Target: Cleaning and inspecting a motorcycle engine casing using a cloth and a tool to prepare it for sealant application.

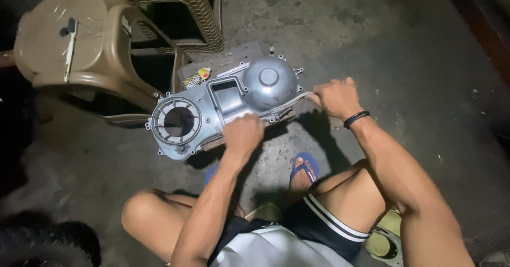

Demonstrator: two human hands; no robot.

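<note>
While fingers pinch the gasket [289, 101] (both hands), stools [95, 44] crowd the cover [223, 105].

Single head-worn camera, looking steeply down from above a crouched person.

The head view faces almost straight down at a concrete floor [404, 60], taking in the person's own knees and forearms along the bottom of the frame. It sits close: the left hand [243, 134] and right hand [333, 98] fall just below and right of centre, and the grey metal engine cover [223, 100] they work on fills the middle. The frame's upper left reaches as far as two tan plastic stools [90, 39], the lower left corner catches a dark tyre [37, 246]. There is no second view, so no part of the scene is shared.
</note>
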